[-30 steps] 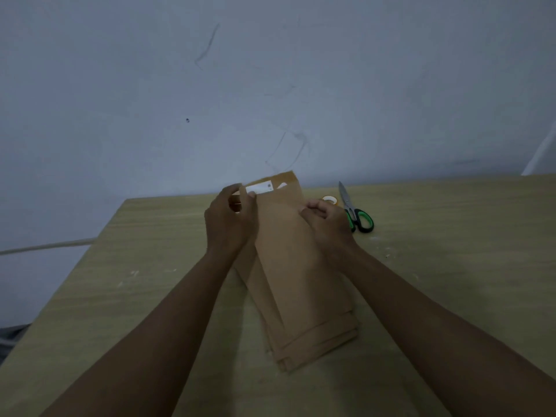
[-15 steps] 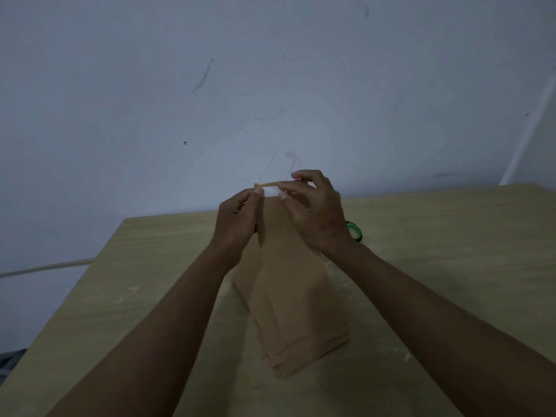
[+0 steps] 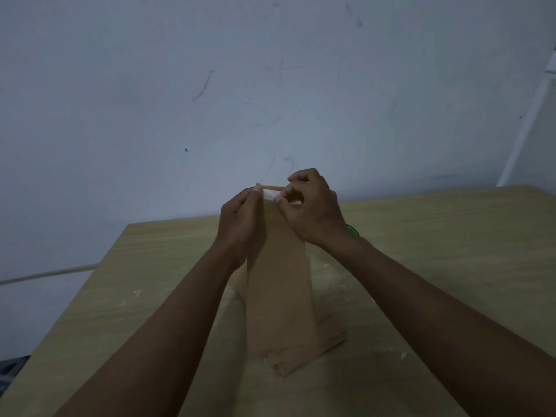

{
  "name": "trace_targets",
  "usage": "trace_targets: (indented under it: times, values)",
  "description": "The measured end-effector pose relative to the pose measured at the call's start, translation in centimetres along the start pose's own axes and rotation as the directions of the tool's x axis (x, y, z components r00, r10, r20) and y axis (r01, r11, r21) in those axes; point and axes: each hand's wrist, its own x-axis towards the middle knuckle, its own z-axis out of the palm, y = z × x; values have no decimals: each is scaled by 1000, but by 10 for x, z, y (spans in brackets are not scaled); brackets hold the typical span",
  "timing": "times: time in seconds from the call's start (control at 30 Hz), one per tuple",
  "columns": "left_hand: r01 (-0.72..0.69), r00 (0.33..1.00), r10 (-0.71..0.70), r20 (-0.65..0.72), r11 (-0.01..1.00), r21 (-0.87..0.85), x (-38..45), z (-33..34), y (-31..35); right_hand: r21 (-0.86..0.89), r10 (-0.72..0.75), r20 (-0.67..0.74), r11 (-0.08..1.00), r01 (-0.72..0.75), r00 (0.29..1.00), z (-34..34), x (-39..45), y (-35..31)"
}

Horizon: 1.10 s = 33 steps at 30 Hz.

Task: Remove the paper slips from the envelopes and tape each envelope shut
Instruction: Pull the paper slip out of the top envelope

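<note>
Two bare hands held one brown paper envelope [image 3: 278, 284] upright above a stack of similar envelopes [image 3: 326, 341] on the pale wooden desk [image 3: 436, 266]; their number could not be counted. The left hand [image 3: 239, 227] pinched its top left corner, the right hand [image 3: 313, 209] pinched its top edge. One green scissor handle [image 3: 352, 230] peeked behind the right wrist.

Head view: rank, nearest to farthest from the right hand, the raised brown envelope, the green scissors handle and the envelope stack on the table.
From the right hand:
1. Raised brown paper envelope, pinched at its top.
2. Green scissors handle, peeking just behind the wrist.
3. Stack of brown envelopes, lying below on the table.
</note>
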Motion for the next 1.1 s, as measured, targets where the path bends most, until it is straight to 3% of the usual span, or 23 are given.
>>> trace_targets:
  times: [0.23, 0.4, 0.73, 1.1]
  values:
    - [-6, 1000, 5, -16, 1000, -30, 2, 3, 8, 172, 28, 28, 984, -33, 999, -5, 10, -8]
    - [-73, 995, 74, -70, 997, 15, 10, 2, 22, 183, -64, -42, 981, 70, 997, -13, 18, -17]
    - [-176, 975, 185, -126, 982, 73, 19, -3, 37, 259, 114, 32, 959, -119, 993, -15, 36, -26]
    - [-166, 981, 173, -86, 983, 78, 23, -12, 37, 227, 126, 156, 961, -160, 980, -16, 38, -28]
